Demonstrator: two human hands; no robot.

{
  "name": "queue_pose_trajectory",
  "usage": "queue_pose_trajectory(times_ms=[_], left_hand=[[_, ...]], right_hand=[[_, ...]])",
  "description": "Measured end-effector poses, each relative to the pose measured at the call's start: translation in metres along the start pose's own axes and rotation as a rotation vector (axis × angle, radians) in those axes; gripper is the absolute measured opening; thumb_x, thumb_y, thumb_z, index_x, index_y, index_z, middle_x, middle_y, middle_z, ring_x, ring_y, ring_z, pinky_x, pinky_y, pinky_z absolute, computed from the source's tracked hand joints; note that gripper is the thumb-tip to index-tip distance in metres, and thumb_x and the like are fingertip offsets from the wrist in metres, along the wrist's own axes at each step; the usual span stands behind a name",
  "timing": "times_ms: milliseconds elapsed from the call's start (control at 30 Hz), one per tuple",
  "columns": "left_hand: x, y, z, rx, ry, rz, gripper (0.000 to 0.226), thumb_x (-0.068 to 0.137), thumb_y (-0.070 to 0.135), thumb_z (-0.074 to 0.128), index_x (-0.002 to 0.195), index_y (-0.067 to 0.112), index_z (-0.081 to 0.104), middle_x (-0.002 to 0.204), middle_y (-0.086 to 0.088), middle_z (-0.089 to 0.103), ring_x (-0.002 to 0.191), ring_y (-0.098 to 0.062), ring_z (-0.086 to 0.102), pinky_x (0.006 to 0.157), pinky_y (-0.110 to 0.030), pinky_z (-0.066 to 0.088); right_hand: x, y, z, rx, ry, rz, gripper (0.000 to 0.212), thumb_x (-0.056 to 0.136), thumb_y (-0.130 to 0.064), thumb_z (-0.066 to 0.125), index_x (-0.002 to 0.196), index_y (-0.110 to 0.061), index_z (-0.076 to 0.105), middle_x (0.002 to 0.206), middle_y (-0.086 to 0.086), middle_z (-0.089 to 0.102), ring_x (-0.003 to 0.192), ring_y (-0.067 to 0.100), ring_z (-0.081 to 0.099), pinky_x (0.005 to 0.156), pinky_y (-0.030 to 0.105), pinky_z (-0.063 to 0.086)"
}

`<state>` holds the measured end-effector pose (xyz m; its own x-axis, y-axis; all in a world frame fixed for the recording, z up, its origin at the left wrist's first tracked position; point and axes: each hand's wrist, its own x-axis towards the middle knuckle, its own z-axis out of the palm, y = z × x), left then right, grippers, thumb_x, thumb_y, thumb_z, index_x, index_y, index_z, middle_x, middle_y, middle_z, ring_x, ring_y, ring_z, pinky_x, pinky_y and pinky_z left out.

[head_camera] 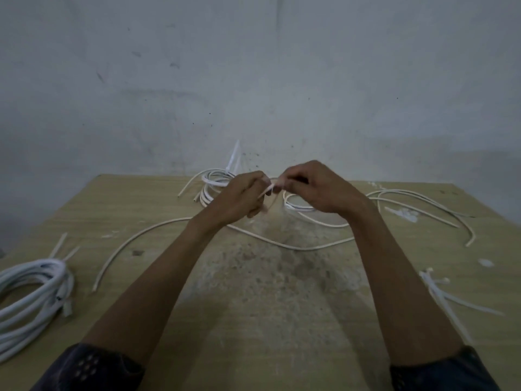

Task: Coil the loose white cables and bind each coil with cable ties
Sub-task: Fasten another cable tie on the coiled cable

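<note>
Left hand [239, 197] and right hand [320, 190] pinch a cable tie [269, 189] above a table [267, 320].
A loose cable [282, 245] lies beneath; a coil [31, 292] sits by the left edge, spare ties [439, 292] near the right.

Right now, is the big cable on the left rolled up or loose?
Rolled up: the white cable coil lies in stacked loops.
</note>
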<state>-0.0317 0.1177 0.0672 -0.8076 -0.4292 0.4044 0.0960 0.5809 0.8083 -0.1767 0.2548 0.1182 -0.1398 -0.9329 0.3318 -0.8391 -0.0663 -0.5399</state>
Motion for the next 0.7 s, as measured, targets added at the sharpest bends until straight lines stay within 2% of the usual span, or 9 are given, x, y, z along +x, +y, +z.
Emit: queue_pose_trajectory(times_ms=[67, 133, 167, 233, 267, 367, 500, 600, 700], left_hand=[[-0.003, 0.012, -0.006, -0.494, -0.151, -0.258, 0.035, 0.107, 0.029, 0.035, 0.081, 0.010, 0.050, 0.053, 0.002, 0.024, 0.041, -0.013, 0.020, 0.040, -0.021, 0.030], [-0.005, 0.020, -0.012, -0.752, -0.264, -0.335, 0.036, 0.106, 0.037, 0.035, 0.080, 0.016, 0.048, 0.053, 0.005, 0.015, 0.042, -0.009, 0.010, 0.033, -0.016, 0.020], [-0.005, 0.022, -0.013, -0.825, -0.291, -0.315, 0.036, 0.106, 0.039, 0.034, 0.080, 0.017, 0.046, 0.053, 0.005, 0.015, 0.042, -0.009, 0.010, 0.032, -0.016, 0.022], [-0.005, 0.025, -0.013, -0.909, -0.284, -0.258, 0.035, 0.106, 0.038, 0.032, 0.082, 0.017, 0.047, 0.050, 0.006, 0.021, 0.040, -0.007, 0.017, 0.036, -0.018, 0.031], [-0.004, 0.025, -0.013, -0.923, -0.265, -0.238, 0.035, 0.107, 0.036, 0.030, 0.087, 0.016, 0.050, 0.048, 0.006, 0.026, 0.039, -0.006, 0.021, 0.039, -0.019, 0.034], [-0.004, 0.024, -0.015, -0.887, -0.233, -0.244, 0.035, 0.107, 0.031, 0.030, 0.095, 0.009, 0.054, 0.043, 0.006, 0.030, 0.037, -0.006, 0.025, 0.044, -0.020, 0.036], [-0.005, 0.025, -0.014, -0.897, -0.388, -0.325, 0.038, 0.105, 0.036, 0.034, 0.073, 0.018, 0.044, 0.048, 0.007, 0.030, 0.043, -0.008, 0.029, 0.053, -0.023, 0.045], [-0.001, 0.023, -0.021, -1.198, -0.306, -0.263, 0.041, 0.106, 0.036, 0.033, 0.072, 0.017, 0.046, 0.056, 0.007, 0.031, 0.043, -0.005, 0.023, 0.040, -0.017, 0.037], [0.003, 0.020, -0.037, -1.471, -0.073, -0.133, 0.038, 0.107, 0.031, 0.032, 0.085, 0.010, 0.056, 0.056, 0.005, 0.043, 0.044, -0.007, 0.040, 0.053, -0.018, 0.049]], right_hand=[[0.002, 0.009, -0.006, 0.091, 0.233, 0.000, 0.020, 0.097, -0.027, 0.063, 0.084, -0.017, 0.076, 0.055, -0.015, 0.058, 0.051, 0.003, 0.046, 0.054, 0.023, 0.034], [0.004, 0.017, -0.004, 0.175, 0.405, 0.048, 0.022, 0.097, -0.032, 0.064, 0.084, -0.016, 0.072, 0.058, -0.015, 0.058, 0.052, 0.003, 0.044, 0.054, 0.027, 0.034], [0.004, 0.018, -0.001, 0.237, 0.404, 0.077, 0.025, 0.098, -0.033, 0.061, 0.085, -0.014, 0.068, 0.067, -0.011, 0.065, 0.055, 0.008, 0.051, 0.054, 0.027, 0.038], [0.005, 0.018, 0.008, 0.393, 0.318, 0.116, 0.031, 0.104, -0.032, 0.052, 0.089, -0.006, 0.058, 0.083, 0.003, 0.074, 0.061, 0.017, 0.062, 0.051, 0.026, 0.043], [0.005, 0.017, 0.012, 0.455, 0.318, 0.112, 0.033, 0.105, -0.031, 0.049, 0.089, -0.003, 0.054, 0.081, 0.009, 0.074, 0.056, 0.019, 0.060, 0.048, 0.023, 0.042], [0.013, 0.012, 0.014, 0.542, 0.514, 0.049, 0.031, 0.105, -0.027, 0.050, 0.083, -0.005, 0.052, 0.063, 0.014, 0.067, 0.040, 0.012, 0.038, 0.042, 0.021, 0.031], [0.019, 0.017, 0.005, 0.678, 0.768, 0.105, 0.031, 0.106, -0.029, 0.048, 0.081, -0.012, 0.052, 0.060, 0.010, 0.055, 0.040, 0.009, 0.032, 0.040, 0.020, 0.027], [0.011, 0.030, 0.001, 0.588, 0.556, 0.169, 0.033, 0.104, -0.032, 0.051, 0.079, -0.011, 0.056, 0.054, 0.006, 0.048, 0.040, 0.011, 0.033, 0.040, 0.018, 0.026], [0.001, 0.045, 0.003, 0.417, 0.173, 0.170, 0.035, 0.101, -0.033, 0.057, 0.081, -0.006, 0.068, 0.055, 0.007, 0.049, 0.047, 0.016, 0.042, 0.045, 0.022, 0.035]])
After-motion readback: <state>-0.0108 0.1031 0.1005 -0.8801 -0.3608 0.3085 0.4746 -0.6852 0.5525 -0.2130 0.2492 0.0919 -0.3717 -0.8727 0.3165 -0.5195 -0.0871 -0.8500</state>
